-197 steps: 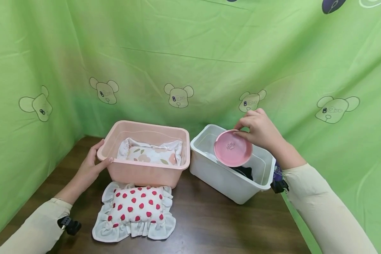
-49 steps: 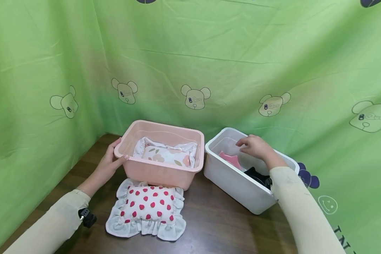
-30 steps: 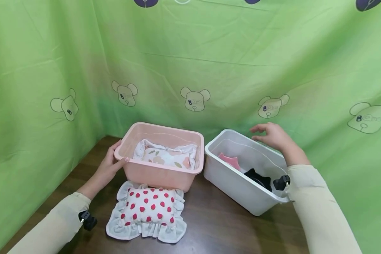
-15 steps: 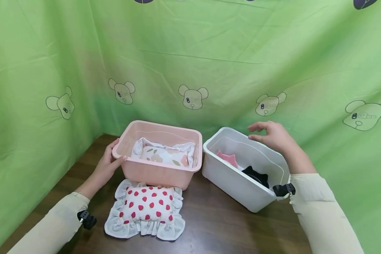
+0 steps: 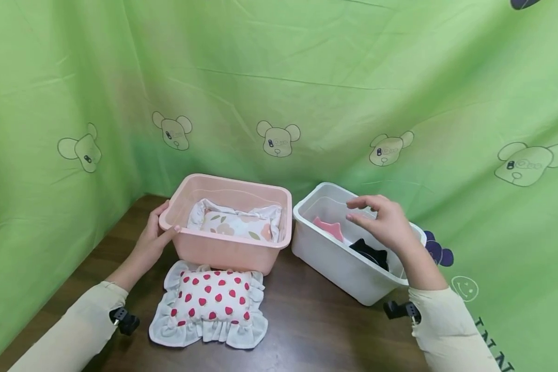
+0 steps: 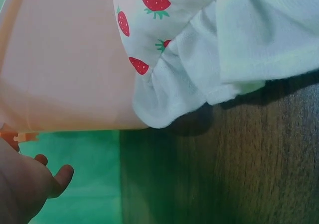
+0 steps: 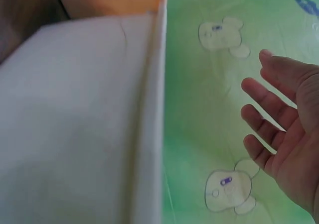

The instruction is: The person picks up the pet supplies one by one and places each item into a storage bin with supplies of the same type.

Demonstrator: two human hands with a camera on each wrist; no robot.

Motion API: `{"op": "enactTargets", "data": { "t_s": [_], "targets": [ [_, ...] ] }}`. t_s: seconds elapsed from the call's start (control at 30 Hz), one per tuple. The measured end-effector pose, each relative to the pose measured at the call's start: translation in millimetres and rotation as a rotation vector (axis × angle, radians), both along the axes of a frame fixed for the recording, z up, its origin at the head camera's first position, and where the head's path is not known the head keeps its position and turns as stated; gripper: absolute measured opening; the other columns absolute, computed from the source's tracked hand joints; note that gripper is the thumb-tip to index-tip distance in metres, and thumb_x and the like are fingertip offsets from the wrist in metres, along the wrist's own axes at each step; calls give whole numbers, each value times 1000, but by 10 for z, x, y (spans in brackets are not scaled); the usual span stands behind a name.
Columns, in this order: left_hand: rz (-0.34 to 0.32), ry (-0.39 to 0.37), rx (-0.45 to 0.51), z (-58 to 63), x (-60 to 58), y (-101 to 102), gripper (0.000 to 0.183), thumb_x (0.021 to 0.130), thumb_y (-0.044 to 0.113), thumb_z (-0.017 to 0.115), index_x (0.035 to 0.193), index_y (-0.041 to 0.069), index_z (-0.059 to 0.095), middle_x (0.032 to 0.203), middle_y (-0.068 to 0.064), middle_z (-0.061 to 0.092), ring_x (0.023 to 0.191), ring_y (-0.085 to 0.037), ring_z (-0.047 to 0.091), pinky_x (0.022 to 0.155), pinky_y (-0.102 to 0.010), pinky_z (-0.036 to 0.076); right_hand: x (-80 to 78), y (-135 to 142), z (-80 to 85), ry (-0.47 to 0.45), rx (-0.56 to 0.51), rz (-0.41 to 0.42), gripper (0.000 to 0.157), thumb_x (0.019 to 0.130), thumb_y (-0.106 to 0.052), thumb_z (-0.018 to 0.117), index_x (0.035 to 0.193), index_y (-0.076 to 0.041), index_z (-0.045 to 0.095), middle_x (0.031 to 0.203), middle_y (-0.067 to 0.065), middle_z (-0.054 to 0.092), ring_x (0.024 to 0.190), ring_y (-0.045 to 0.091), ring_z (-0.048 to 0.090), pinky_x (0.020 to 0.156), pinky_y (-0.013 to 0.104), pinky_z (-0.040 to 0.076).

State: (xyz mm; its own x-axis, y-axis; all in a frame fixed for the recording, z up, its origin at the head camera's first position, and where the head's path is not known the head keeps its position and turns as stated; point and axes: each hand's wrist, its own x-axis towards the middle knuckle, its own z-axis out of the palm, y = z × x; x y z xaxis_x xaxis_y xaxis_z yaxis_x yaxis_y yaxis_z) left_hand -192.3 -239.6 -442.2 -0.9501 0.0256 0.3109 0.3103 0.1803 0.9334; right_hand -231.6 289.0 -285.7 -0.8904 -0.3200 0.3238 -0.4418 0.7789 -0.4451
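Observation:
My left hand (image 5: 151, 238) grips the left end of a pink plastic bin (image 5: 228, 247), its thumb over the front rim. A floral pillow (image 5: 237, 225) with a white frill lies inside that bin. Over the white bin (image 5: 335, 261), my right hand (image 5: 385, 219) hovers with its fingers apart and nothing between them. In the white bin sit a pink bowl (image 5: 329, 229), only its pointed edge showing, and a black bowl (image 5: 371, 253) with similar points. The right wrist view shows the hand's fingers (image 7: 269, 104) loosely bent, beside the bin's wall.
A strawberry-print pillow (image 5: 212, 299) with a white ruffle lies on the wooden table (image 5: 316, 336) in front of the pink bin, its upper edge against it. Close behind both bins hangs a green curtain (image 5: 223, 103) printed with bear heads.
The pink bowl, held by my right hand over the white bin earlier, now lies inside it. My released right hand rose to the far rim, then came back left. The left hand keeps its grip.

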Motion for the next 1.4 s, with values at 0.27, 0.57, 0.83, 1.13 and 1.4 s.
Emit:
{"op": "enactTargets", "data": {
  "t_s": [0.27,0.57,0.83,1.13,1.4],
  "targets": [
    [-9,4,19,-28,2,17,77,102,10,59,162,4,10,168,-22,17,151,-42,24,100,-2,32,272,-141,-230,67,-41,58,29,91,-23,80,119,-14,75,121,5,74,117,26,62,96,55,48],
    [6,26,28,-9,-23,10,75,102,8,58,161,2,11,167,-23,18,150,-42,25,100,-1,32,536,-319,-420,177,-85,124,32,83,-19,87,113,-22,78,111,-5,75,105,12,61,88,24,46],
    [11,15,29,-20,-12,23,75,102,9,58,161,3,12,167,-24,19,150,-41,24,100,-1,32,752,-460,-579,232,-104,218,39,77,-12,90,111,-23,77,109,-10,73,106,11,61,92,17,43],
    [11,22,8,-6,-28,3,74,103,10,58,161,3,12,166,-24,19,150,-42,25,100,-1,32,891,-649,-700,196,-154,350,37,81,-14,88,114,-26,75,111,-10,72,108,11,63,97,18,44],
    [4,11,23,-19,-30,11,74,103,9,58,161,1,12,167,-24,18,150,-41,24,100,-1,31,937,-749,-908,125,-130,373,37,83,-19,87,116,-30,74,113,-16,71,109,7,62,97,18,47]
  ]
}}
